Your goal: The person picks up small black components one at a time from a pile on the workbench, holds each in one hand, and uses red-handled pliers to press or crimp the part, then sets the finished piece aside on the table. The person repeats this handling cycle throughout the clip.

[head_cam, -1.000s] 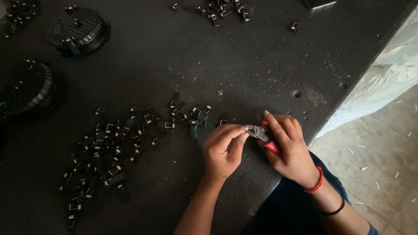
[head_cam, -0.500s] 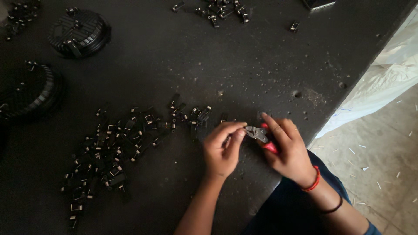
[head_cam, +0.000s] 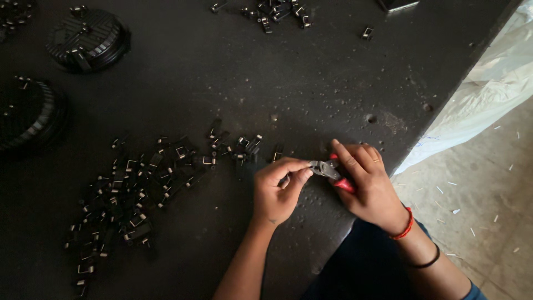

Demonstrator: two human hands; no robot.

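A dark table (head_cam: 222,72) bears two round black coils (head_cam: 88,39) and a scatter of small clips (head_cam: 139,189). The right hand (head_cam: 369,186) grips red-handled pliers (head_cam: 332,171) near the edge; the left hand (head_cam: 277,191) pinches something tiny at their tip.

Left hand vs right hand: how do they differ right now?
The left hand is curled, its fingertips pinched at the nose of the pliers; the right hand wraps the red handles. The left wrist is bare; the right wears a red band, with a dark band further up the arm. Both hover over the near edge of the dark table, meeting at the tool, right of the pile of small metal parts.
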